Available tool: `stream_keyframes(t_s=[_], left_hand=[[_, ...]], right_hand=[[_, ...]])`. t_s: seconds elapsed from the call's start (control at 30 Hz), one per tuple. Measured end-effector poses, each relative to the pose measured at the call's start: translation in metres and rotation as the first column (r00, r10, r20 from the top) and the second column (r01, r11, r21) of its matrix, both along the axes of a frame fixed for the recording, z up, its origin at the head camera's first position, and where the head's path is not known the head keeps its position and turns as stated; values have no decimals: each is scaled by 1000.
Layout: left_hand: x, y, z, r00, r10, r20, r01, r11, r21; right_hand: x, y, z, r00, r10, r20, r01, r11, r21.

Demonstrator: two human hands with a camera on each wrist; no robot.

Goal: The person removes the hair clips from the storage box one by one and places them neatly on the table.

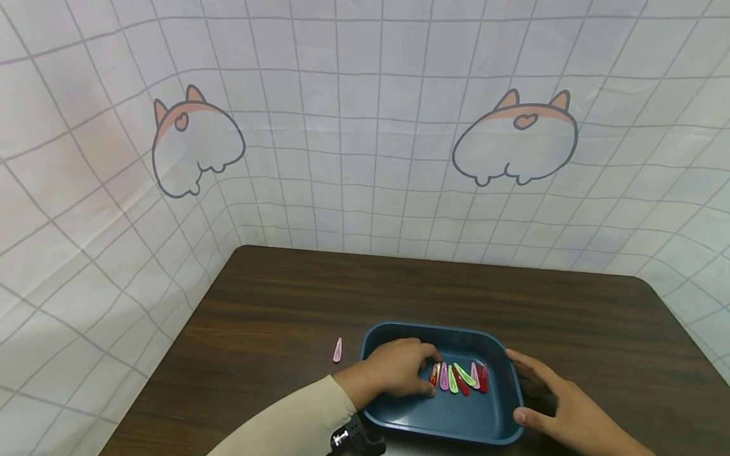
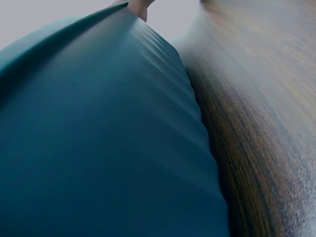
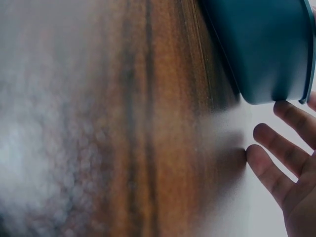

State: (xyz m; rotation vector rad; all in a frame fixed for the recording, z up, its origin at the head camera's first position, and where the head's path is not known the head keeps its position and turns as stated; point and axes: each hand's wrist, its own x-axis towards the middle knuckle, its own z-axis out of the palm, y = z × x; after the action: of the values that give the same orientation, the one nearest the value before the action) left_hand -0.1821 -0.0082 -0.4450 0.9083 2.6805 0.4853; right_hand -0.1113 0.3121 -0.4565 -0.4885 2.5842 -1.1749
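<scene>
A blue plastic tray holds a row of small snap hair clips, among them a purple one, a green one and a dark red one. My left hand reaches over the tray's left rim and pinches the leftmost clip, a red and gold one, between thumb and finger at its ends. At the tray's right end my right hand rests fingertips and thumb against the rim. Its fingers look straight and spread in the right wrist view.
A single pink hair clip lies on the dark wooden table, left of the tray. White grid-patterned cloth stands behind and along the sides. The tray's outer wall fills much of the left wrist view.
</scene>
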Motion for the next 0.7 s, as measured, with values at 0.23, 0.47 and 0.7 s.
stream_keyframes(t_s=[0.23, 0.47, 0.7], left_hand=[[-3, 0, 1, 999, 25, 19, -26, 998, 58], [-4, -3, 2, 996, 50, 74, -60, 989, 133], [-5, -4, 3, 993, 55, 106, -77, 975, 211]], right_hand=[[-4, 1, 2, 1000, -1, 14, 1, 1000, 4], [-3, 1, 3, 1000, 4, 12, -4, 1000, 3], [-2, 1, 5, 1000, 0, 4, 0, 1000, 10]])
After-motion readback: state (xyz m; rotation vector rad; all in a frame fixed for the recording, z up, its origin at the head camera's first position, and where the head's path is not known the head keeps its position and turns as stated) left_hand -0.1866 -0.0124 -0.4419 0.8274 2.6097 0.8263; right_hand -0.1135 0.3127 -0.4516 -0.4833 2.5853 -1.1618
